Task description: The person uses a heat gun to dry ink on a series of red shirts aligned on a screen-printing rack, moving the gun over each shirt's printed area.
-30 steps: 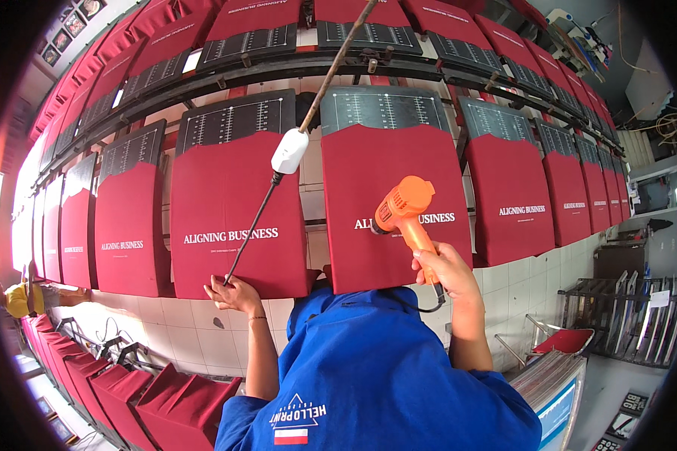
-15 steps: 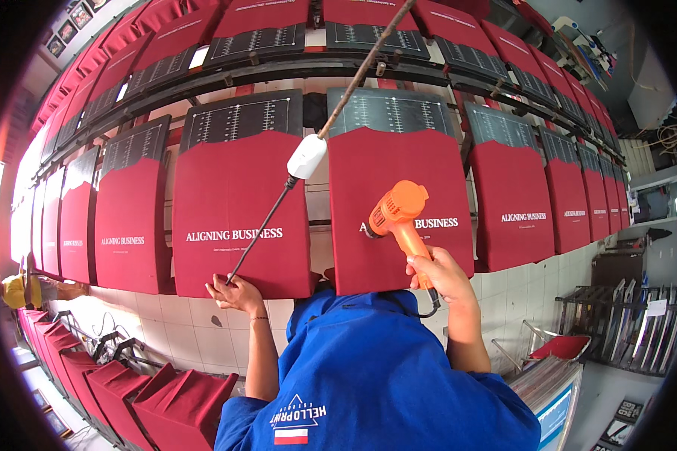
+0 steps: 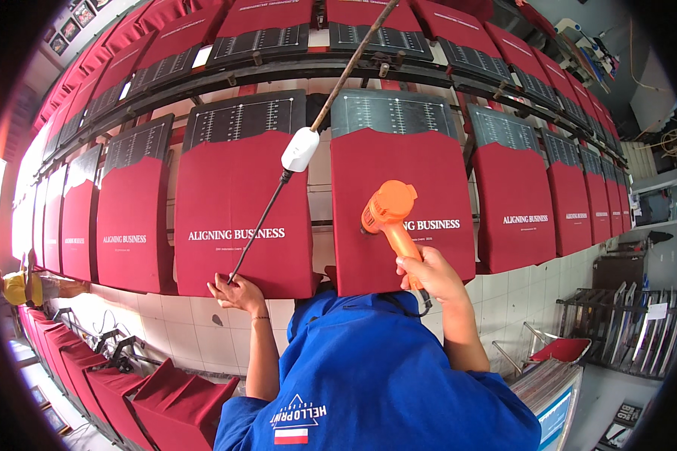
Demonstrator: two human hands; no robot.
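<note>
My right hand [image 3: 438, 275] is wrapped round the handle of an orange heat gun [image 3: 393, 201]. Its head is over the lower part of a dark red fabric panel [image 3: 399, 161] and covers part of the white print there. The panel lies on a black board [image 3: 387, 113] with ruled scale marks. My left hand [image 3: 238, 294] has its fingers closed on a black cable [image 3: 262, 219] at the front edge of the red panel to the left [image 3: 241, 177]. That cable runs up to a white socket block [image 3: 301, 149] hanging from a brown rod.
The brown rod [image 3: 353, 62] slants up from the socket block. More boards with red fabric [image 3: 511, 188] stand in rows along a black rail [image 3: 278, 73]. Behind me are a red chair [image 3: 560, 349], a metal rack [image 3: 624, 323] and another red-covered row [image 3: 180, 402]. Someone in yellow [image 3: 13, 289] is at far left.
My right hand has moved the heat gun slightly left across the red panel, uncovering more print on its right. My left hand stays at the cable.
</note>
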